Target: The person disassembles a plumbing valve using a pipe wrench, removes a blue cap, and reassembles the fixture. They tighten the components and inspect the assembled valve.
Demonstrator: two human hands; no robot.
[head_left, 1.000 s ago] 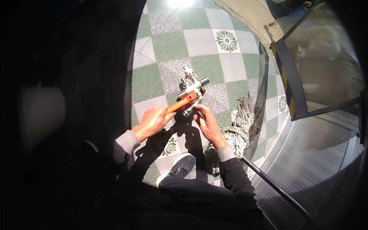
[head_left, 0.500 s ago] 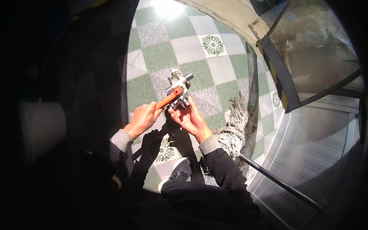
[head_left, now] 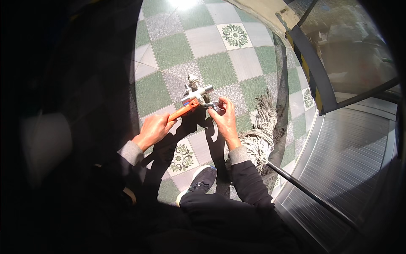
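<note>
My left hand [head_left: 154, 130] is closed around the orange handle of a tool [head_left: 182, 111]. The handle's far end meets a silver metal fitting [head_left: 198, 94], which has a cross bar and a threaded stub pointing away from me. What joins the two is too small to make out. My right hand [head_left: 225, 122] is at the fitting's right side, with thumb and fingers curled around a small shiny metal part [head_left: 215, 106] at its near right end. The fingers partly hide that part. Both hands are held over the tiled floor [head_left: 215, 67].
A grey string mop [head_left: 259, 142] lies to my right, its dark pole [head_left: 313, 197] running to the lower right. Beyond it is a ridged metal panel [head_left: 338, 156] and a black-and-yellow striped edge [head_left: 306, 70]. My shoe [head_left: 203, 178] is below. A pale bucket-like shape [head_left: 48, 142] stands in shadow at left.
My right hand has moved right and up, from under the fitting to its right side, and its fingers have curled in. My left hand keeps its hold on the handle.
</note>
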